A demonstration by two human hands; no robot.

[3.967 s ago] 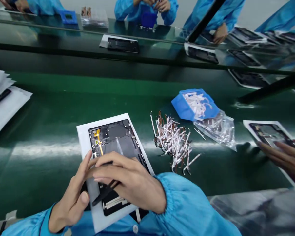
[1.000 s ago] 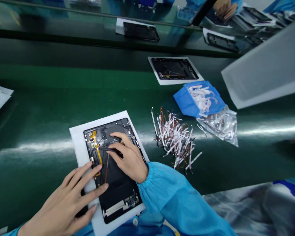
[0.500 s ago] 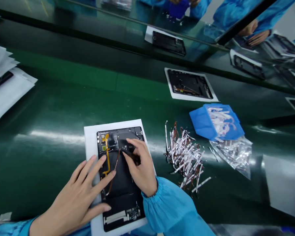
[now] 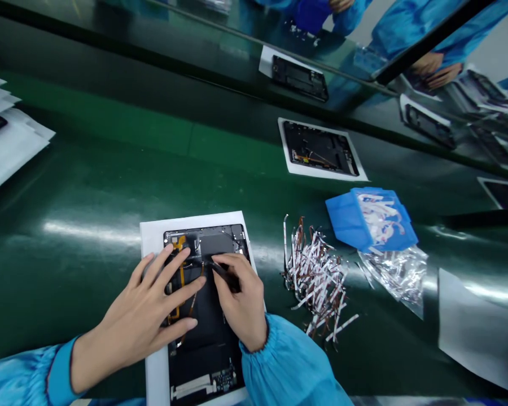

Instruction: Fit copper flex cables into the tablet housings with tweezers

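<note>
A black tablet housing (image 4: 211,344) lies on a white sheet (image 4: 152,231) at the lower middle. An orange flex cable runs down its left side, and a thin brown strip (image 4: 193,301) lies across its middle. My left hand (image 4: 148,310) rests over the housing's left part, fingers spread, the index fingertip near the strip. My right hand (image 4: 239,293) pinches a dark, slim tool (image 4: 222,272), whose tip is at the top end of the brown strip. The palm hides part of the tool.
To the right lie a pile of white and brown strips (image 4: 319,276), a blue bin (image 4: 349,217) with more strips and a clear plastic bag (image 4: 402,273). Another housing (image 4: 322,148) sits farther back. White sheets (image 4: 12,141) are at left. Across the glass, a person's hands are visible.
My left hand has moved up and right over the orange cable. My right hand's fingers have drawn closer together around the tool. The whole view has shifted slightly.
</note>
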